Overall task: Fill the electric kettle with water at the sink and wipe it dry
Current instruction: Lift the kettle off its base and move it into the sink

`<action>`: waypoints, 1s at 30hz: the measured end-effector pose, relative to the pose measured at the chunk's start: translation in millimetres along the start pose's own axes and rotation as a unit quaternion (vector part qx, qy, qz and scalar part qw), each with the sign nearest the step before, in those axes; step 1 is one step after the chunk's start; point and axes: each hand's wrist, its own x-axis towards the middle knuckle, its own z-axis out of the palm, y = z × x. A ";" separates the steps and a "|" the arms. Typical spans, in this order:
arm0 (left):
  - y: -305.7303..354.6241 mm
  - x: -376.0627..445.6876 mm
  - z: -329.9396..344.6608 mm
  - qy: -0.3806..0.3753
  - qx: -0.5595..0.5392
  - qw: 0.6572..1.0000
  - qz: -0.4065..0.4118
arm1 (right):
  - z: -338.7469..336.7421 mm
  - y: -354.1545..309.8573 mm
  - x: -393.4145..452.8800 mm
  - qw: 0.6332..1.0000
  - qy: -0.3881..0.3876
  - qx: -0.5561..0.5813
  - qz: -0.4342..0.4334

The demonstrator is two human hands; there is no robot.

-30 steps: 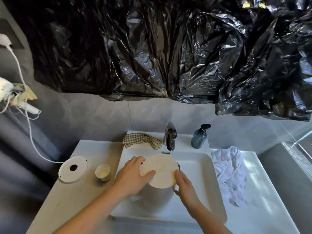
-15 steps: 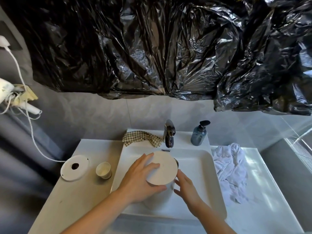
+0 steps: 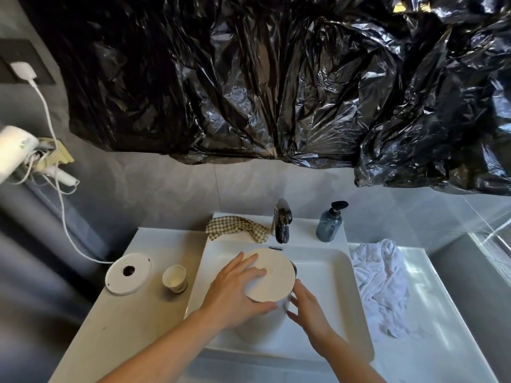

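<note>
Kettle (image 3: 269, 280) upright in sink (image 3: 331, 272), left hand (image 3: 235, 291) splayed gripping lid at 9 o'clock, right hand (image 3: 307, 305) open, fingertips touching wall at 4 o'clock.

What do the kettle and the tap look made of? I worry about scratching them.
The kettle looks like matte white plastic, with an even, dull surface; metal under a coating cannot be ruled out. The tap looks like dark polished metal, with sharp mirror-like reflections.
</note>
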 end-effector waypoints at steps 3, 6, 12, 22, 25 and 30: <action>3.0 -1.7 -2.1 -0.001 -0.002 1.000 -0.003 | 0.6 -1.3 -1.9 1.000 0.001 0.000 0.000; 3.7 -3.9 -4.1 -0.004 -0.004 1.000 0.008 | 0.2 -0.5 -2.6 1.000 -0.001 0.000 -0.006; 12.7 -6.2 -15.0 0.025 -0.034 0.999 0.021 | -2.9 -1.0 -3.9 1.000 -0.011 -0.009 -0.002; 31.5 -6.0 -30.8 0.086 -0.007 0.992 0.096 | -4.1 -5.0 0.6 0.994 0.008 -0.081 -0.066; 43.3 1.3 -41.4 0.086 0.025 0.983 0.161 | -2.5 -7.0 4.5 0.992 0.009 -0.101 -0.075; 38.2 -7.3 -50.7 0.201 -0.069 0.960 0.183 | -1.5 -4.2 6.1 0.993 0.020 -0.088 -0.073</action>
